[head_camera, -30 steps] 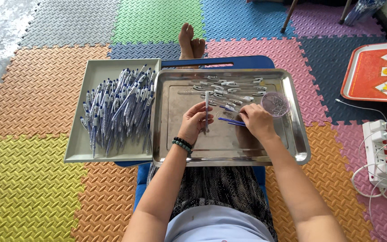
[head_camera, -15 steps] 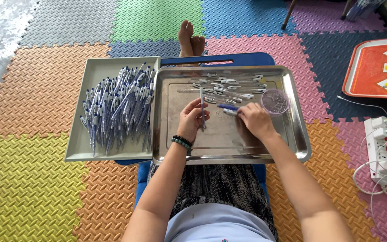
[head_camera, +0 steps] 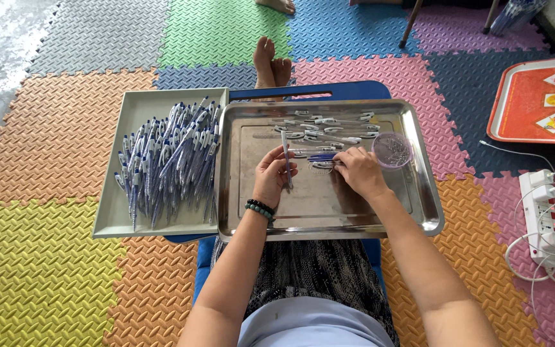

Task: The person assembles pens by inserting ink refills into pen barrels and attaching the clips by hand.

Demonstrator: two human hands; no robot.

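A steel tray rests on my lap with loose pen parts scattered along its far side. My left hand holds a slim pen barrel upright over the tray's middle. My right hand pinches a blue pen piece lying flat on the tray, just right of the left hand. A small round clear dish with tiny metal bits sits by my right hand. A grey tray to the left is heaped with finished blue-and-white pens.
Coloured foam mats cover the floor. A red tray with small cards lies at the far right. A white power strip with tangled cables sits at the right. My bare feet stick out beyond the trays. A chair leg stands at the top.
My right hand has shifted a little up and left toward the parts pile, with the blue piece. My left hand keeps the barrel in about the same place.
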